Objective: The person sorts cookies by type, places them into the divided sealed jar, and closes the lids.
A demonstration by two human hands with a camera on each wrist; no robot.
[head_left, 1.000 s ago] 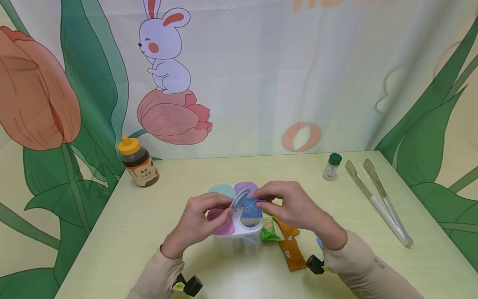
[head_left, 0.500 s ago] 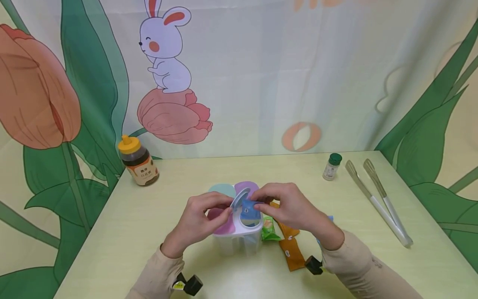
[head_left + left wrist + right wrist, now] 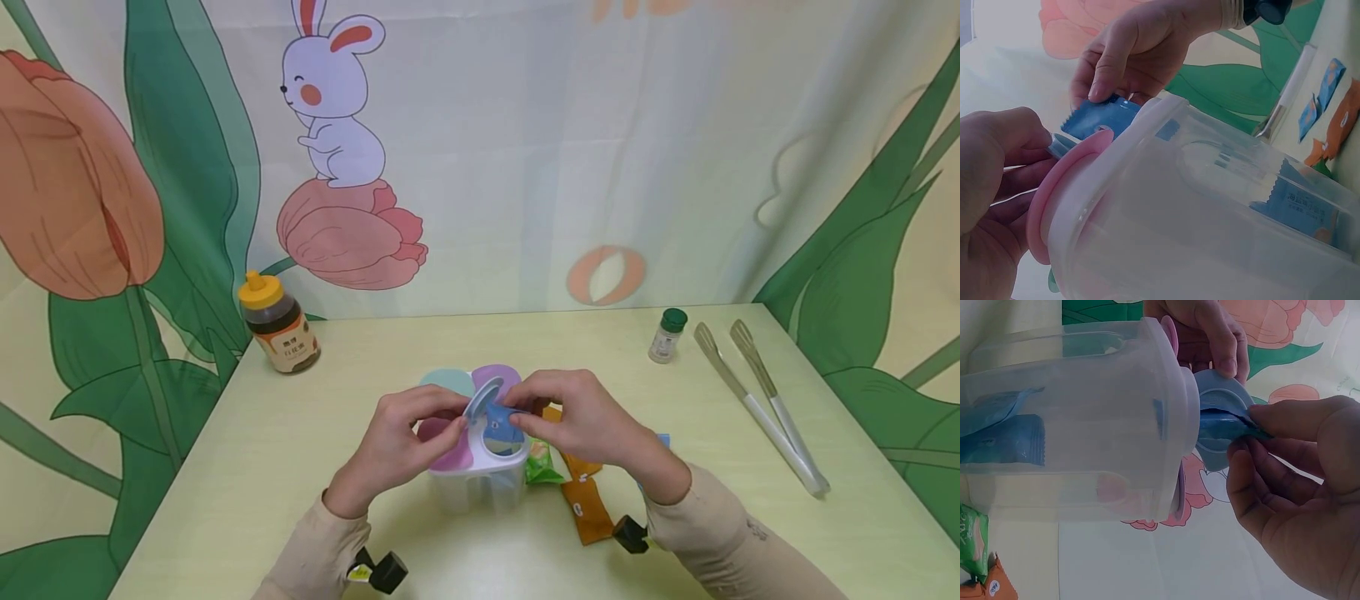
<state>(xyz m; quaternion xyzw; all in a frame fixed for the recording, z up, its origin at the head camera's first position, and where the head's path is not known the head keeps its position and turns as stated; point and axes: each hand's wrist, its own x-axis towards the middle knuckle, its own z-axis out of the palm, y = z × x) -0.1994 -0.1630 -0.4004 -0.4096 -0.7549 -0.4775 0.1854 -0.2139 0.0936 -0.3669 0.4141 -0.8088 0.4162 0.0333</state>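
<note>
A clear plastic storage box [image 3: 474, 490] with a white top and several round coloured lids stands on the table. My left hand [image 3: 405, 437] pinches the raised grey-blue lid [image 3: 483, 400], keeping it tilted up over its opening. Between thumb and fingers my right hand [image 3: 585, 417] grips a blue snack packet [image 3: 499, 427], whose lower end is inside that opening, as the right wrist view also shows. Other blue packets [image 3: 1007, 440] lie at the bottom of the box, seen through its wall. The pink lid [image 3: 1044, 206] beside the left fingers is down.
Right of the box lie a green packet [image 3: 542, 461] and orange-brown packets [image 3: 587, 510]; a blue one is partly hidden behind the right wrist. A honey bottle [image 3: 281, 329] stands far left. A green-capped shaker [image 3: 667, 336] and metal tongs [image 3: 772, 408] are at the right.
My right hand has come down slightly, and the blue snack packet sits a little lower in the opening. The left hand and the raised lid have stayed in place.
</note>
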